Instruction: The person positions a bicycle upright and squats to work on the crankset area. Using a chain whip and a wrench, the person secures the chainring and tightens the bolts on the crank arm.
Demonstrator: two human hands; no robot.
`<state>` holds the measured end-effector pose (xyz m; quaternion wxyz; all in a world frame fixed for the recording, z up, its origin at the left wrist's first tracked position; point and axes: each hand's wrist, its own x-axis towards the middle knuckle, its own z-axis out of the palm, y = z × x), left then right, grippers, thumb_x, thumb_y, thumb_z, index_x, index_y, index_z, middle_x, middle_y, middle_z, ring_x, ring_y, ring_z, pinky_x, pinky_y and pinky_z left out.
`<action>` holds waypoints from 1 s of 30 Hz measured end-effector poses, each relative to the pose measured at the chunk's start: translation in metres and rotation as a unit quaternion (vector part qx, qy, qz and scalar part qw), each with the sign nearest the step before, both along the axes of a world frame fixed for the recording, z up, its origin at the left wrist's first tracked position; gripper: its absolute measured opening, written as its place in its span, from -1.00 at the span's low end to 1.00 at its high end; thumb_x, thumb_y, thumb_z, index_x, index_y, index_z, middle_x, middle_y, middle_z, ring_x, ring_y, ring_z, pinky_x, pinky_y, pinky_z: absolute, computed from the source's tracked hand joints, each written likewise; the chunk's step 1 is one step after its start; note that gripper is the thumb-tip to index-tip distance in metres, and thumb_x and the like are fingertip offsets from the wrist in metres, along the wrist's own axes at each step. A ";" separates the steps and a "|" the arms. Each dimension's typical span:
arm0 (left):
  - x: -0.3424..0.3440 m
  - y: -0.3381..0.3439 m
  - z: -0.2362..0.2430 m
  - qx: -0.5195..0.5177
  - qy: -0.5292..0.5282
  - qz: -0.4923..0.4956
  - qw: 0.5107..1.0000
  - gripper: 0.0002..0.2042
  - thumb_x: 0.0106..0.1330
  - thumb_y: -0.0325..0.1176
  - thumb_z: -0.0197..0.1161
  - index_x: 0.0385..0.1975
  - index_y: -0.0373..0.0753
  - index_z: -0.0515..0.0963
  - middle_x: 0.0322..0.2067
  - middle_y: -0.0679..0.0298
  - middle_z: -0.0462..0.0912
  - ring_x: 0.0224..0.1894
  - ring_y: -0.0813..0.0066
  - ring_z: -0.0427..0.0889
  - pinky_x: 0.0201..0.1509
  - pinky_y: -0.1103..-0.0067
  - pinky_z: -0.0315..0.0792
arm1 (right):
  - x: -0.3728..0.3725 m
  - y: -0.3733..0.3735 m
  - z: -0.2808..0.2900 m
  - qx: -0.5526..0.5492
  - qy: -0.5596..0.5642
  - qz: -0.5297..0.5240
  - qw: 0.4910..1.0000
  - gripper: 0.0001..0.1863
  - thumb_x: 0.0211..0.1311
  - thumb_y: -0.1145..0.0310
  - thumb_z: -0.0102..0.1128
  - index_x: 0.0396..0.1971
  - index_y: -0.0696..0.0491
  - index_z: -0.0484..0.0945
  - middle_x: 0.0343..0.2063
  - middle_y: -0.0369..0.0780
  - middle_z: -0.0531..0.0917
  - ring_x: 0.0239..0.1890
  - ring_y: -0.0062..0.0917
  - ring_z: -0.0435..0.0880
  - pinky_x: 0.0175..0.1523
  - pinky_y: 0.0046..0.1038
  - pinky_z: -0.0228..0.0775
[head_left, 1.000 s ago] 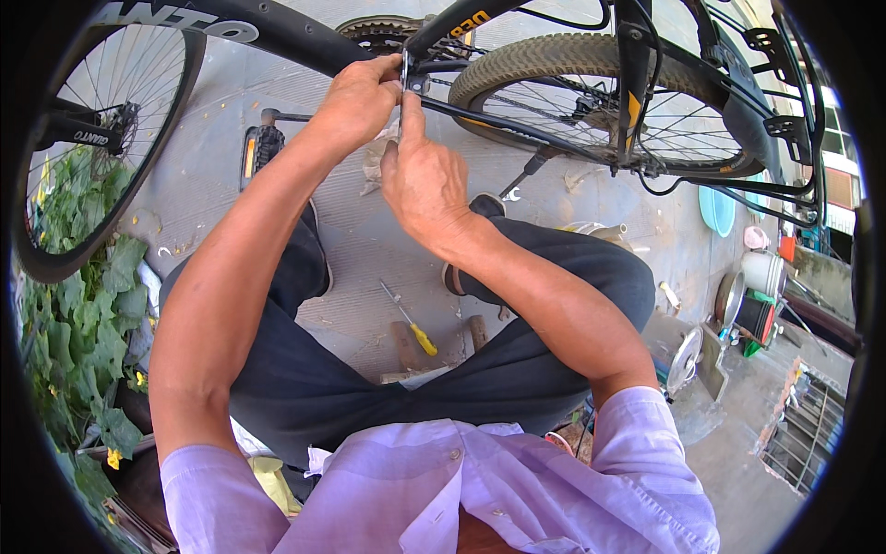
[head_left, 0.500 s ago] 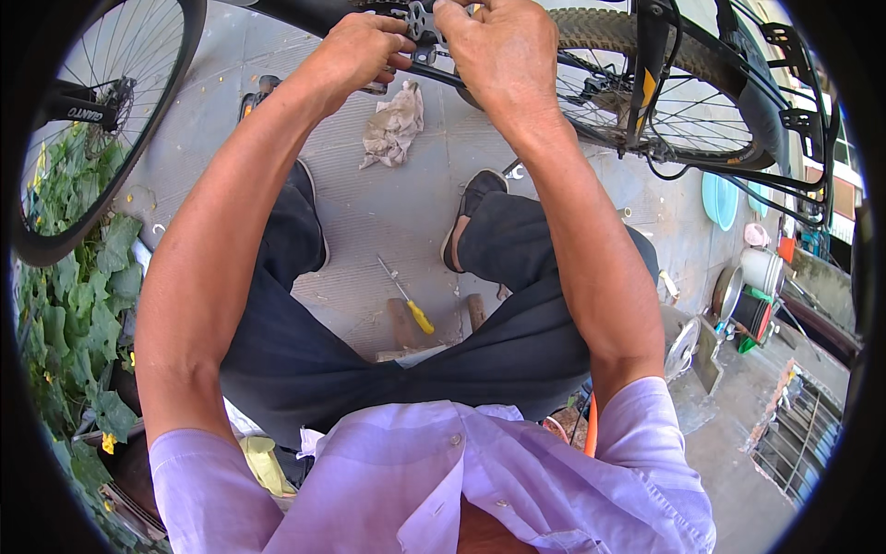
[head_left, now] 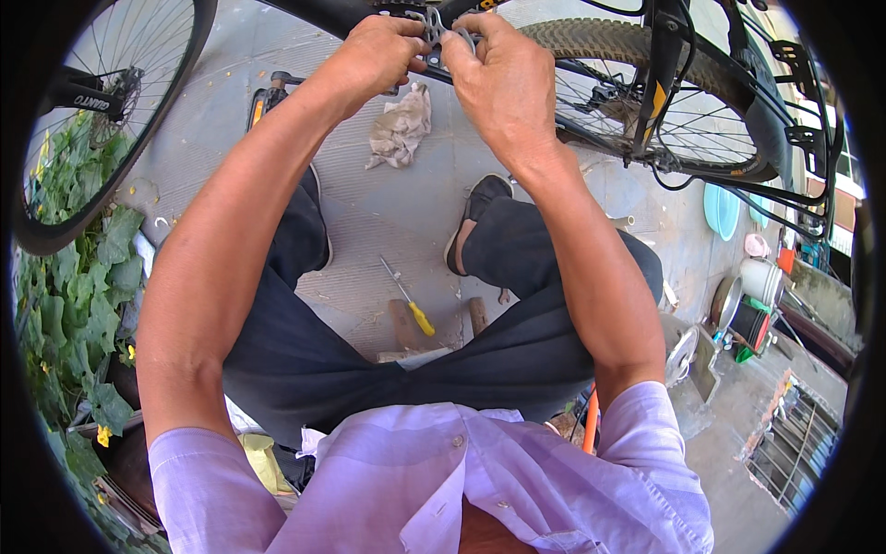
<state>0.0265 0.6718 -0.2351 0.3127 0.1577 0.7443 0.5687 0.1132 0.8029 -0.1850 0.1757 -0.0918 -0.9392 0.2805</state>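
At the top of the head view, both hands work beside the middle of a black bicycle [head_left: 318, 13]. Between them is a grey metal bicycle part [head_left: 433, 28] with curved edges; its exact kind is partly hidden by fingers. My left hand [head_left: 383, 55] pinches its left side, fingers bent. My right hand [head_left: 506, 88] grips its right side with thumb and fingers. A pedal [head_left: 259, 106] sticks out left of my left forearm. The knobbly rear wheel [head_left: 591, 39] lies to the right of my right hand.
A crumpled rag [head_left: 401, 127] lies on the floor below the hands. A yellow-handled screwdriver [head_left: 420, 319] rests between my legs. The front wheel [head_left: 189, 78] and leafy plants [head_left: 78, 305] stand at the left. Basins [head_left: 721, 210] and a white bucket [head_left: 760, 281] are at the right.
The bicycle and floor have shifted slightly in view, and more of the pedal shows. My right hand has moved a little lower, its thumb now against the metal part's near side.
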 end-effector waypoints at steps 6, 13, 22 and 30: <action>0.005 -0.001 0.006 0.004 0.000 0.012 1.000 -0.57 0.44 -0.33 0.04 0.24 -0.40 0.39 -0.11 0.14 0.67 -0.14 0.48 0.63 -0.06 0.55 0.51 | 0.014 -0.011 -0.008 0.008 -0.068 0.013 0.998 -0.73 0.20 0.24 0.21 -0.23 0.12 0.59 -0.65 -0.04 0.64 -0.52 -0.11 0.68 -0.32 -0.17 0.51; 0.003 -0.001 0.003 -0.017 0.023 -0.010 1.000 -0.58 0.43 -0.35 0.05 0.23 -0.38 0.41 -0.15 0.20 0.66 -0.19 0.51 0.60 -0.08 0.53 0.52 | 0.029 -0.026 -0.027 0.015 -0.105 0.036 0.994 -0.57 0.17 0.30 0.21 0.02 0.14 0.43 -0.63 -0.04 0.63 -0.52 -0.11 0.67 -0.33 -0.14 0.49; -0.001 -0.001 -0.002 -0.024 0.014 -0.013 1.000 -0.57 0.45 -0.34 0.01 0.26 -0.41 0.37 0.01 0.12 0.63 -0.07 0.41 0.64 -0.06 0.53 0.53 | 0.010 -0.008 -0.004 -0.017 -0.021 -0.048 0.998 -0.75 0.13 0.27 0.23 -0.29 0.12 0.65 -0.60 -0.04 0.66 -0.48 -0.10 0.69 -0.28 -0.17 0.51; 0.003 0.001 0.001 -0.037 0.023 -0.004 0.999 -0.54 0.48 -0.32 0.00 0.30 -0.42 0.29 0.05 0.08 0.61 -0.02 0.38 0.63 -0.03 0.52 0.52 | -0.007 0.006 0.007 -0.093 0.057 -0.040 0.993 -0.75 0.10 0.27 0.27 -0.33 0.15 0.67 -0.72 -0.18 0.61 -0.62 -0.34 0.63 -0.38 -0.32 0.46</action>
